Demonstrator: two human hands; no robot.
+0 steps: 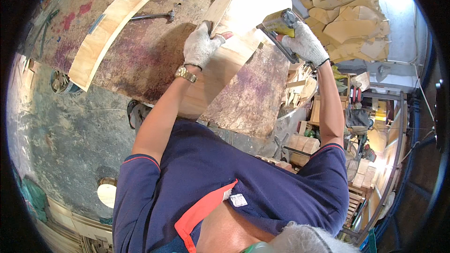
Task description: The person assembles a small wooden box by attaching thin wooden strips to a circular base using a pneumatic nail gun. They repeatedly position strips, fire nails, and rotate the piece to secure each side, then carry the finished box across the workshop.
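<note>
My left hand (pixel 200 46), in a white knit glove with a bare thumb tip, grips the edge of a curved plywood piece (pixel 229 61). The piece lies slantwise across the worktable (pixel 248 98), and its far part is washed out by bright light. My right hand (pixel 308 44), gloved too, is closed round the handle of a nail gun (pixel 280 21) with a dark and yellow-green body. The gun's nose points left toward the plywood, at its right edge; I cannot tell if it touches.
A long curved plywood strip (pixel 112 28) lies on the table's left side, with a hammer (pixel 154 16) beside it. Thin tan offcuts (pixel 349 23) are heaped at the far right. Wood scraps (pixel 300 84) lie near my right forearm. A round stool-like object (pixel 107 193) stands lower left.
</note>
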